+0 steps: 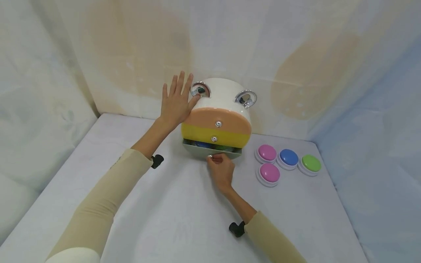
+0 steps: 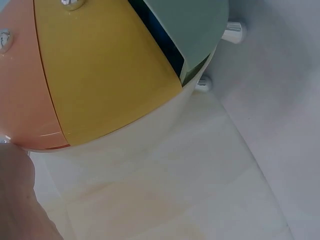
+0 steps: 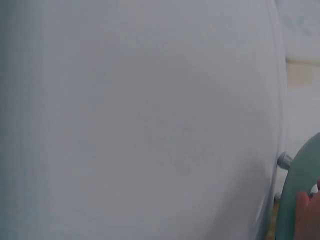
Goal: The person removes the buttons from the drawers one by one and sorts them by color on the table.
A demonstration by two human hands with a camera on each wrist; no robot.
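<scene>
From the head view, my left hand (image 1: 175,100) lies flat, fingers spread, on the left top of the white drawer box (image 1: 218,91), at the far middle of the table (image 1: 164,219), apparently steadying it. My right hand (image 1: 221,170) pinches the knob (image 1: 209,157) of the part-open green bottom drawer (image 1: 212,150).

At my left wrist, the yellow drawer (image 2: 110,75) sits shut.

At my right wrist, a fingertip (image 3: 306,210) touches the green front. No writing is readable.

The drawer box (image 1: 217,117) sat at the back of the table (image 1: 171,219), with 4 buttons (image 1: 283,162) just to its right.
</scene>
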